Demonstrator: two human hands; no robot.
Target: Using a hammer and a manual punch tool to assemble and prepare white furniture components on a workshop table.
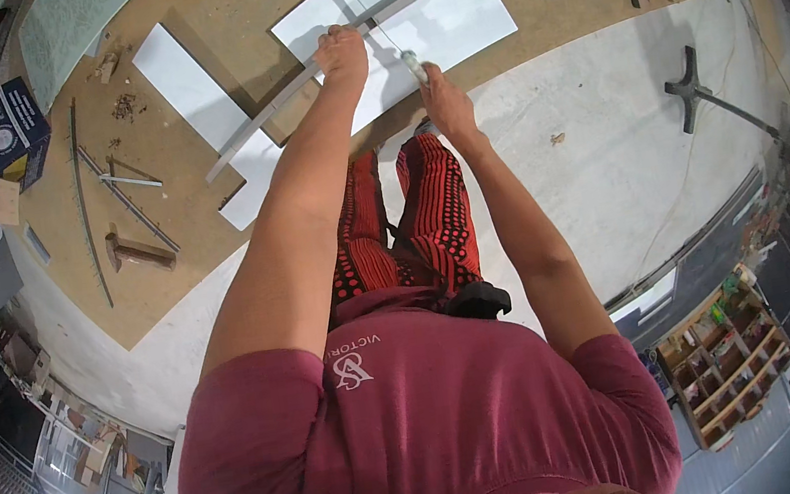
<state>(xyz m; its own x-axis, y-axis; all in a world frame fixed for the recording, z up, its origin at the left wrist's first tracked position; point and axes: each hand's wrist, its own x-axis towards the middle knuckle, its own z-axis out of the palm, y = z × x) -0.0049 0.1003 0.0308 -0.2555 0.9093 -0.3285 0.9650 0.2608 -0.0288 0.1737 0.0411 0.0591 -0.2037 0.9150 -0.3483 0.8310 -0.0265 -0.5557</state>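
A wide brown board (185,44) fills the upper left and upper middle of the frame, lying flat on a pale grey floor (603,147) that takes up the middle right. On the board, at the top centre, lie overlapping white sheets (454,21), and a separate long white panel (193,103) slants down to their left. Across these runs a long grey strip (275,112), slightly bowed by the lens, reaching from the middle left of the board up to the top right, where it ends beside a small grey wedge-shaped piece. The person, in a dark red shirt and red-and-black patterned trousers, stands at the board's edge with both forearms stretched up toward the top centre. The left hand (342,52) is clenched over the grey strip and presses it down onto the white sheets. The right hand (440,99), just right of it and lower, is closed around a small pale tool (412,65) whose tip touches the sheets right beside the strip. Further left on the board lie thin metal bars (126,199), a short wooden block (141,250) and a scatter of shavings. A dark blue box (9,124) sits at the upper left edge. A black cross-shaped stand (690,84) lies on the floor at the right, and a wooden compartment rack (733,351) shows at the lower right.
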